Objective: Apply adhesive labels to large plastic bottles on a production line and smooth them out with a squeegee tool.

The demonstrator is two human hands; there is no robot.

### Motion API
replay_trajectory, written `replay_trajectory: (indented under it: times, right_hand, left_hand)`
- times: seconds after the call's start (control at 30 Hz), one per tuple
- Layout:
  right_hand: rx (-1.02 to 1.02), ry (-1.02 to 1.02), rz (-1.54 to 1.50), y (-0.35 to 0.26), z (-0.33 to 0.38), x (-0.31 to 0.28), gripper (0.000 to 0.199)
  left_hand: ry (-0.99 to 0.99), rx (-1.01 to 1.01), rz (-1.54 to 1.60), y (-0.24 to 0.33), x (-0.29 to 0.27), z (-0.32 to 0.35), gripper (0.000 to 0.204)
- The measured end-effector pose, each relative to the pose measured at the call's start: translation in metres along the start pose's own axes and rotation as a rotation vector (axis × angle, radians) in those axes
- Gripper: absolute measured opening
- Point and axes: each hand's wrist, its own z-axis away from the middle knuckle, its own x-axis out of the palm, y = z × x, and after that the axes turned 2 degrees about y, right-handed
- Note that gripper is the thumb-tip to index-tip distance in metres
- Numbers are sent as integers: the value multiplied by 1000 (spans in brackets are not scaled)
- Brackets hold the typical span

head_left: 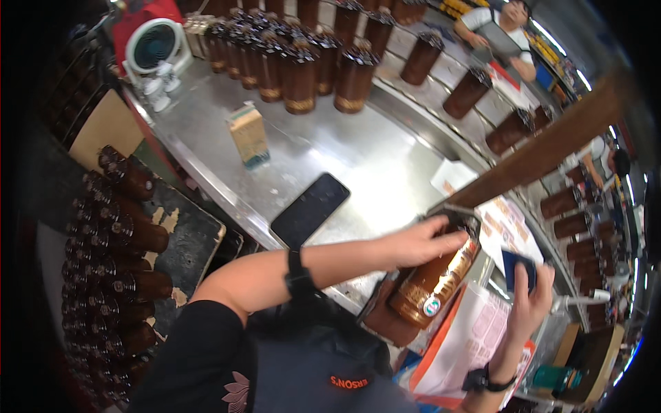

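A brown glass bottle (430, 286) with gold lettering and a small round sticker lies tilted in front of me, its neck pointing away to the right. My left hand (423, 242) reaches across and holds it near the shoulder, fingers stretched over the glass. Beneath the bottle is a dark brown holder (387, 318), partly hidden by it. To the right, my right hand (533, 296) pinches a small dark blue flat piece (516, 268), apart from the bottle. A sheet of labels (475, 330) with an orange edge lies between the bottle and my right forearm.
On the metal table (200, 131) are a black phone (311, 206), a small carton (248, 138) and several brown bottles (299, 79). More bottles (141, 286) stack at left. A brown post (544, 148) slants past the bottle. Beyond the conveyor bottles (468, 91) stands a person (499, 41).
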Motion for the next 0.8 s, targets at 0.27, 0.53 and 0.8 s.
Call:
replay_trajectory:
  times: [0.27, 0.53, 0.8]
  right_hand:
    - [376, -170, -208, -30, 40, -57, 36]
    - [325, 222, -525, 25, 25, -44, 16]
    - [273, 64, -458, 93, -68, -37, 41]
  left_hand:
    - [-17, -129, 199, 16, -1, 29, 56]
    - [953, 766, -718, 71, -149, 26, 86]
    - [1307, 961, -1065, 77, -213, -18, 87]
